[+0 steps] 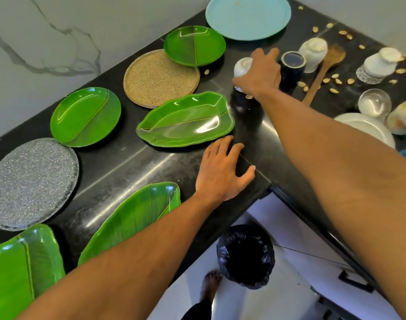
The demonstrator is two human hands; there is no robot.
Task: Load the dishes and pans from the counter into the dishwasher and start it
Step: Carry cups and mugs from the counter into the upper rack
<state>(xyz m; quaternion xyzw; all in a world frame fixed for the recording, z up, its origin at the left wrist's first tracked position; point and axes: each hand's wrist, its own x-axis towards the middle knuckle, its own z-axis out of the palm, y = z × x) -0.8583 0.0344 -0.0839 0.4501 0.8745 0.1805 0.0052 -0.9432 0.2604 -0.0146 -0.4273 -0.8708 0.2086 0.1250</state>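
My right hand (260, 72) grips a small white cup (242, 65) lying on its side, next to a dark blue cup (292, 62) on the black counter (132, 158). My left hand (222, 168) rests flat on the counter near its inner corner, fingers straight, just below a green leaf-shaped plate (185, 121). Several plates lie spread over the counter: round green ones (85, 116) (194, 45), a tan plate (160, 78), a grey speckled plate (31, 183), a pale blue plate (248, 16), and other leaf-shaped green plates (132, 218) (21, 269).
To the right stand upturned white cups (312, 54) (377, 64), a wooden spoon (324, 70), a glass bowl (374, 103), a white plate (368, 129) and scattered nut shells (335, 79). A bin lined with a black bag (245, 255) stands on the floor below the counter corner, beside my foot (210, 285).
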